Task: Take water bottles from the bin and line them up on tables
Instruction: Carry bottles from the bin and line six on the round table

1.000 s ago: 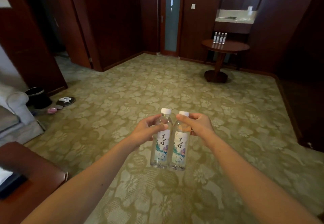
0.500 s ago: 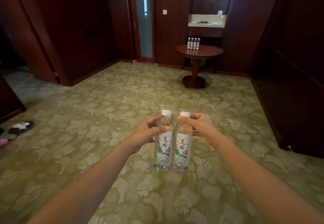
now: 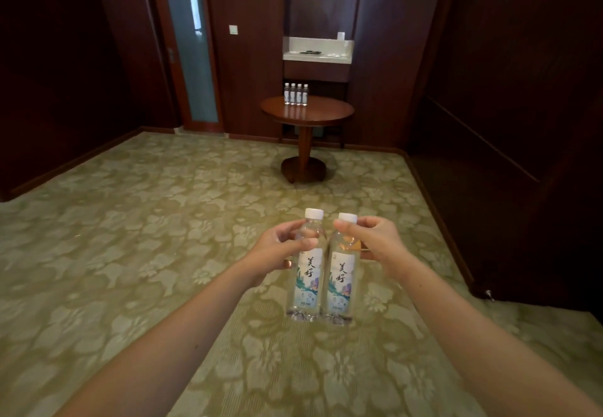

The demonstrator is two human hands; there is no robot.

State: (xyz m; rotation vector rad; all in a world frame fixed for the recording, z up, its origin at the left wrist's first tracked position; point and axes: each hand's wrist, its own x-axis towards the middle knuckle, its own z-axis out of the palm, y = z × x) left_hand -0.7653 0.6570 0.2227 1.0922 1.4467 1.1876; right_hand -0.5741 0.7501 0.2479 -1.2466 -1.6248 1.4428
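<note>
My left hand (image 3: 277, 250) pinches one water bottle (image 3: 308, 281) just below its cap, thumb in front, fingers behind. My right hand (image 3: 375, 243) pinches a second bottle (image 3: 341, 283) the same way. Both hang upright, side by side and touching, above the patterned carpet (image 3: 163, 221). The bin is out of view. Well ahead stands the round surface (image 3: 321, 113), with a row of four bottles (image 3: 296, 94) near its far edge. I judge this the carrying step. Next I must cross the carpet and set these two down upright beside that row, extending the line.
</note>
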